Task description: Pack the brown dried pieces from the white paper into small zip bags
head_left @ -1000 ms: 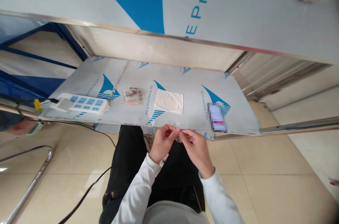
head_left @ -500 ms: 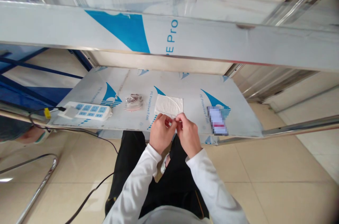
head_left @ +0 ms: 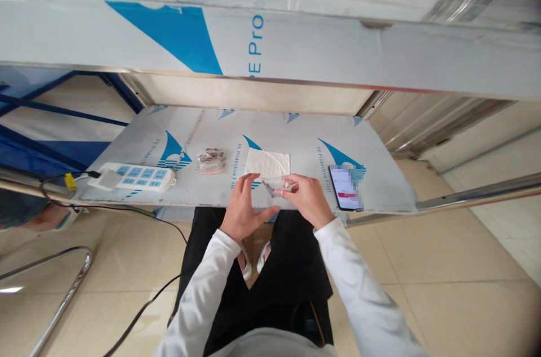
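My right hand (head_left: 307, 197) is closed in a pinch on a small, slim greyish piece (head_left: 269, 188), too small for me to tell its kind. It points to the left, over the near edge of a flat white cloth-like square (head_left: 267, 162). A thin curved line runs across that square. My left hand (head_left: 246, 209) is open just left of the piece, thumb and fingers spread, apart from it. Further left lies a clear plastic bag (head_left: 211, 161) with small brownish things inside.
All this lies on a film-covered shelf (head_left: 291, 132). A white power strip (head_left: 139, 177) with a cable is at the left, a phone (head_left: 345, 188) at the right. An upper shelf (head_left: 321, 56) crosses in front. Part of another person shows at far left.
My hands have come apart from their joint pinch. The left has opened and moved left; the right has shifted right, and the slim greyish piece now shows in it.
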`<state>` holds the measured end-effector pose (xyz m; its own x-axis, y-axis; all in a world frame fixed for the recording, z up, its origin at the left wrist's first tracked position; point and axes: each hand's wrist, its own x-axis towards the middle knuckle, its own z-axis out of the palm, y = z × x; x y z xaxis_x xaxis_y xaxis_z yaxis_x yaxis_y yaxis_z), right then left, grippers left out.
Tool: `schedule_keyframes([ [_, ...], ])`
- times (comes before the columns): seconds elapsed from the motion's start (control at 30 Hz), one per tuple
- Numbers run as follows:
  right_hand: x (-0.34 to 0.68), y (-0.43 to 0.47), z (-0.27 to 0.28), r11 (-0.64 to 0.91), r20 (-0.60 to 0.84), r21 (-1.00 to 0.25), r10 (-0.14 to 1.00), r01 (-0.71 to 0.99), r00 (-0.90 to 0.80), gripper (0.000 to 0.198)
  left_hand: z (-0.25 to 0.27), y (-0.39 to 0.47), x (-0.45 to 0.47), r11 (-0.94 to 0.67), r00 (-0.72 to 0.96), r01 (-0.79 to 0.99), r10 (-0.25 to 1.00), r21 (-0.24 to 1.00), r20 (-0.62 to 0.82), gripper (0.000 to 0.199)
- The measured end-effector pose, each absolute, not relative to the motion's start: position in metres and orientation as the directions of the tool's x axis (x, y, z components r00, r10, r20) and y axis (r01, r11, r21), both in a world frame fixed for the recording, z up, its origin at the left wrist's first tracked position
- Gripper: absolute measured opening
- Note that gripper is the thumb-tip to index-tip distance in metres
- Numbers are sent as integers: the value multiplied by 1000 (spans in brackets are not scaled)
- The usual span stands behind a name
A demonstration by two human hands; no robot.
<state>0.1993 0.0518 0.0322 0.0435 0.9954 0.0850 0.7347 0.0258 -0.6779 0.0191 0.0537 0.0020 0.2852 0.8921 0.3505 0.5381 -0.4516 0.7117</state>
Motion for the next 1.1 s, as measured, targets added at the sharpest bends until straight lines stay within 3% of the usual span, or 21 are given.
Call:
schedule_keyframes([
  [0.07, 203, 56, 33, 35, 58, -717, 998, 696, 10, 28, -6, 64, 20, -490, 338, 527, 870, 694, 358, 103],
  [0.13, 205, 63, 34, 38, 32, -743, 999, 668, -21, 30, -12, 77, 27, -523, 397, 515, 847, 679, 352, 111],
  [0.23, 207, 79, 31, 49, 16, -786, 998, 616, -59, 28, -20, 100, 40, -515, 435, 577, 851, 634, 295, 86],
  [0.33, 212, 97, 19, 59, 58, -817, 998, 574, -20, 18, -26, 125, 46, -498, 462, 739, 865, 453, 197, 44],
  [0.4, 215, 100, 7, 62, 119, -815, 991, 576, 62, 18, -29, 142, 47, -504, 482, 797, 863, 333, 154, 34],
  [0.63, 199, -7, -44, -2, 258, -781, 910, 624, 325, 24, -25, 201, 58, -539, 539, 841, 842, 47, 12, 36],
  [0.83, 180, -116, -83, 31, 317, -688, 912, 725, 261, 25, -21, 222, 77, -565, 559, 811, 825, -154, -85, 28],
  [1.1, 178, -127, -94, 15, 297, -649, 926, 760, 235, 25, -18, 222, 88, -577, 572, 761, 812, -296, -113, 31],
])
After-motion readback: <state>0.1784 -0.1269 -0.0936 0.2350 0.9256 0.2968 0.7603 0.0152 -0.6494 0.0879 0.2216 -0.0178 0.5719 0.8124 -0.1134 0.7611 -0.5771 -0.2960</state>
